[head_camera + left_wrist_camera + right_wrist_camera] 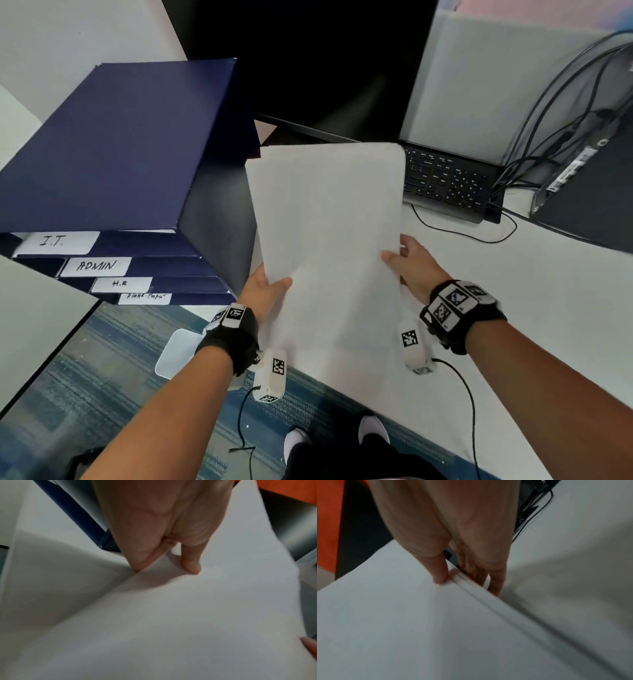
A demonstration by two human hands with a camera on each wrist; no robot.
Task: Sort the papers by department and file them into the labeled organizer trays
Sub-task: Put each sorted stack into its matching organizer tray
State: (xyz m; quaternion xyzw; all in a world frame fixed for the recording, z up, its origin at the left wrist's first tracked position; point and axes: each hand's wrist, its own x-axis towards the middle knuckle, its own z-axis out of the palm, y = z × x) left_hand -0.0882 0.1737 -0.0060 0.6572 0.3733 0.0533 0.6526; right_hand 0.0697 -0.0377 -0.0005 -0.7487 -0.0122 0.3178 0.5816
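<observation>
Setting: white worktop [513,274] in an office corner; keyboard [448,181] at 1 o'clock, dark monitor [308,68] at 12, cables [565,102] at 2.
Organizer: navy tray stack [113,147] at 10 o'clock, labels stepped down the front reading I.T. [56,241], ADMIN [96,266], H.R [120,284] and a lowest one that seems to say blank paper [145,297]; stepped, probably so each label stays readable.
Papers: white stack [329,246] held above the worktop at centre, visible face blank, tilted up toward the head, likely for checking.
Left hand: [265,294] at 7 o'clock of the stack, thumb on top, fingers [142,555] beneath, pinching the edge.
Right hand: [411,263] at 4 o'clock, thumb [440,573] over the top sheets, fingers [494,585] behind the edge, pinching it; the wrist view shows sheets slightly parted there, perhaps to peel one off.
Stage: sorting; no sheet is heading for a tray yet.
</observation>
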